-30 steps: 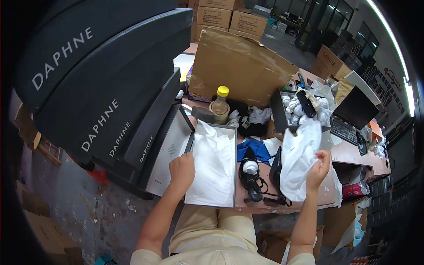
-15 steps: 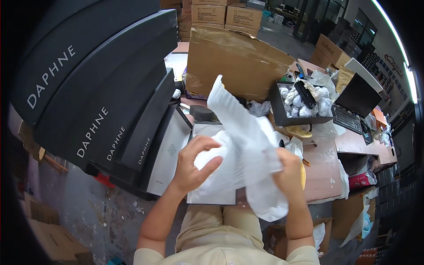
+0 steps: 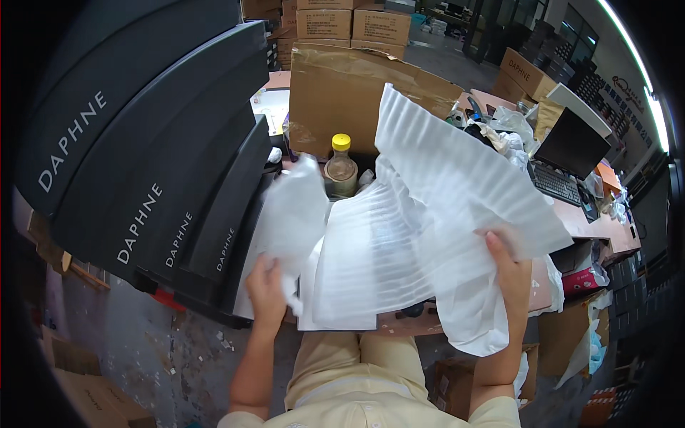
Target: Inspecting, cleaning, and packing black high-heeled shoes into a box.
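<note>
Several black boxes (image 3: pixel 93 164) stood stacked at our 10 o'clock, prob. kept to the side so the space dead ahead was free for work. At 11 o'clock our L hand (image 3: pixel 265 289) was closed on the lower end of some white paper (image 3: pixel 292 210), which rose toward that hand's 1 o'clock; the low pinch, we reckoned, let the rest stand up & clear of the arm. Edges were a bit blurred.

Approx. 12 o'clock lay a shallow box (image 3: pixel 338 329), mostly covered, w/ its near rim showing; we figured it sat betw. the hands so both could get to it. Beyond it, also 12 o'clock, was a yellow-capped bottle (image 3: pixel 341 167), prob. set back to be out of the way.

A big pleated white sheet (image 3: pixel 464 171) spread over the box & up toward the R hand's 11 o'clock. Our R hand (image 3: pixel 508 265), at 1-2 o'clock, gripped it near its lower R part, thumb side up, presumably to fan it wide. More white stuff hung at that hand's 7 o'clock; same pc. or another, we couldn't tell. Farther off, 1-2 o'clock, stood a dark monitor (image 3: pixel 573 143), well apart from both hands.
</note>
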A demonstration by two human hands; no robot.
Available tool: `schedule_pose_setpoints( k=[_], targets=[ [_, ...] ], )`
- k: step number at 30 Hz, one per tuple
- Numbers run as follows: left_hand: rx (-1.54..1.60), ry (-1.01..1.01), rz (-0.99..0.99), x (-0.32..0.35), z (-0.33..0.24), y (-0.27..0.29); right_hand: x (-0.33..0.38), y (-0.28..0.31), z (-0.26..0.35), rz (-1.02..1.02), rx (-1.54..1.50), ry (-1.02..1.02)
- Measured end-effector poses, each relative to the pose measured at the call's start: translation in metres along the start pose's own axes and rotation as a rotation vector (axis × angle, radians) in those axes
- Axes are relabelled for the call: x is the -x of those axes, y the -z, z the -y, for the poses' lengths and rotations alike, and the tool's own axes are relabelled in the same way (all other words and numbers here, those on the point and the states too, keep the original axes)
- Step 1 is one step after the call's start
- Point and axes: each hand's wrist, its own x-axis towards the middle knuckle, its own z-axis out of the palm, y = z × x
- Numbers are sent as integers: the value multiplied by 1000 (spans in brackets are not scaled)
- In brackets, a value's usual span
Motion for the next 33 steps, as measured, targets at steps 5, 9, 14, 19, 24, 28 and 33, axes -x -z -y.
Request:
schedule_pose_setpoints(
  k=[5,9,14,19,24,28,33],
  targets=[
    [-652,-744,-520,92,-17,63,-19,-52,16,87,-206,134],
    [153,-525,1012,108,-69,28,-33,-143,48,410,-97,642],
    [-5,-191,1553,80,-44,-59,-38,-176,96,757,-127,699],
    [285,472,872,-31,-58,-48,-84,-56,67,78,-258,270],
    [1200,499,295,-92,-48,-69,-79,67,-91,-666,-66,312],
    [1133,441,389,-114,-42,-89,-41,82,-196,-203,50,-91],
    [1071,541,370,-122,-34,-97,-23,48,-156,-108,1160,207]
  ],
)
